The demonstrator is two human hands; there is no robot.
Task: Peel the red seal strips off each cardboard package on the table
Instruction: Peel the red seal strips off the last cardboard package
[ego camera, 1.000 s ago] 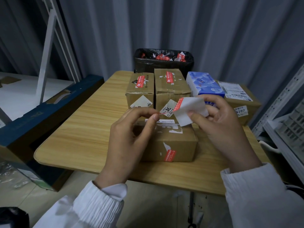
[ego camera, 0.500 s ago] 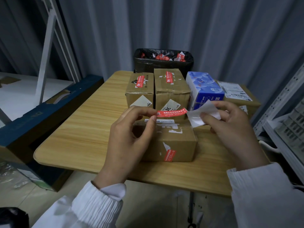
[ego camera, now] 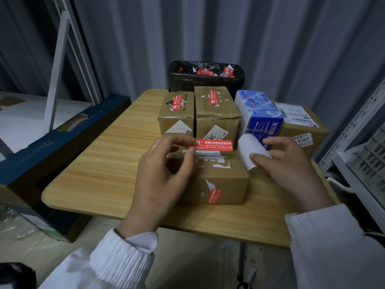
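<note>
left hand [ego camera: 158, 180] pinching red seal strip [ego camera: 212, 145], right hand [ego camera: 291, 172] gripping white paper [ego camera: 250, 151]

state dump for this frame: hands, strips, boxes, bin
left hand: pinches loose strip by its left end, off any box
right hand: holds curled white paper
near box: shut, front strip stuck on
back left box: shut, left top strip stuck on
back middle box: shut, middle top strip stuck on
bin: open, holds red scraps
</note>
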